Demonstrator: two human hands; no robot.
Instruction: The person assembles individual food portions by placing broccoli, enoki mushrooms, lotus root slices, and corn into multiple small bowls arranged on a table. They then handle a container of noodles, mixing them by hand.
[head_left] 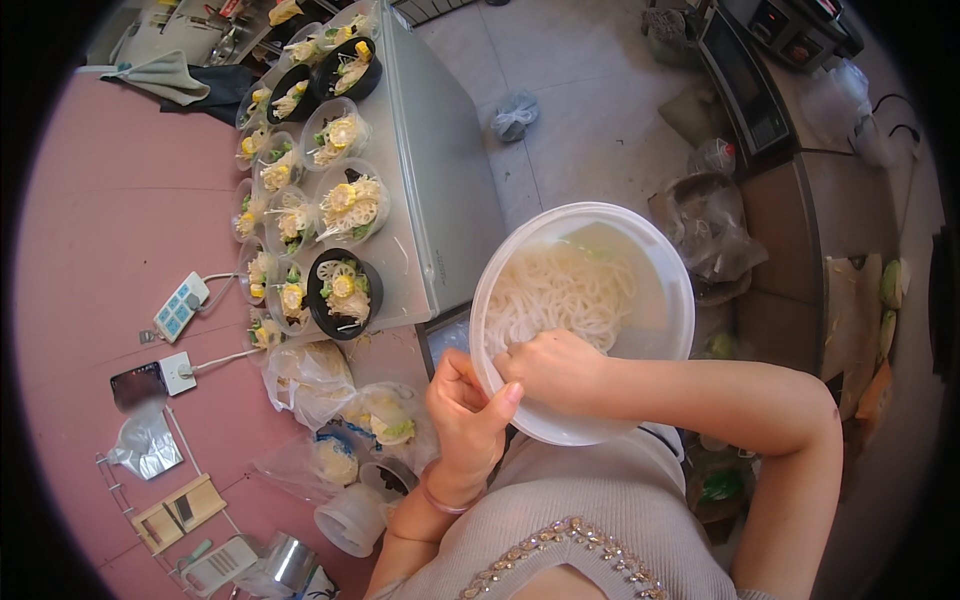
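A round white plastic bucket [672, 262] is tilted in front of my body, with thick white noodles [560, 290] sitting in liquid inside it. My left hand [468, 412] is closed on the bucket's near left rim, the thumb on the outside. Down inside the bucket, my right hand [550, 368] is curled into a fist at the near edge of the noodles. Its fingertips are hidden, but the fingers look wrapped round some of the noodles.
On the grey chest-like cabinet [410, 200] to the left stand several clear and black bowls [372, 290] of lotus root, corn and mushrooms. Bagged vegetables [385, 415] lie nearer me. A power strip [182, 305] hangs by the pink wall. A bin with a plastic liner [710, 235] is at right.
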